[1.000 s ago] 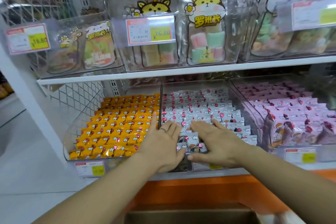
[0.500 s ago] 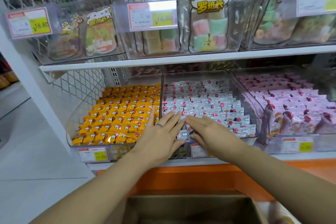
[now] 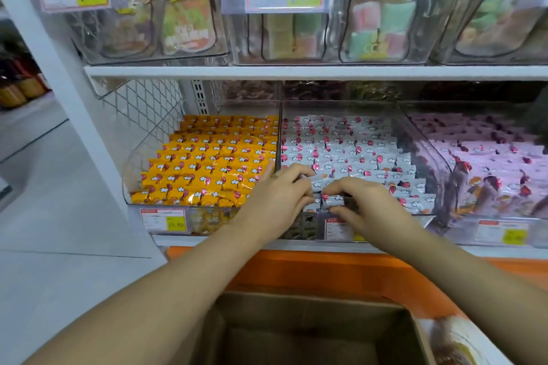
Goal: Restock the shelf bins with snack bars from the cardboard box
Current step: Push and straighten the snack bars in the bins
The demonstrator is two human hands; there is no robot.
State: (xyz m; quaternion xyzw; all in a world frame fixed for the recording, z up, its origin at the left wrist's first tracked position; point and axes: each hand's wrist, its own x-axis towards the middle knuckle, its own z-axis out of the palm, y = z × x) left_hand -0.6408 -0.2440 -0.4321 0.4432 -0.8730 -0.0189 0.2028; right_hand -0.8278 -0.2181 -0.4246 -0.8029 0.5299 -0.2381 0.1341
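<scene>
Left hand and right hand, fingers curled, pinch white snack bars between them; cardboard box below the wrists.

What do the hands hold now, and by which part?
The right hand pinches a white-wrapped snack bar by its long edges. The left hand curls its fingers at the bar's left end; a grip cannot be told.

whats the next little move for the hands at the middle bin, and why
Probably press the small white-wrapped snack bars down into the front row of the clear plastic middle bin, then let go. Both the left hand and right hand grip bars at its front edge, ahead of the neat rows.
</scene>
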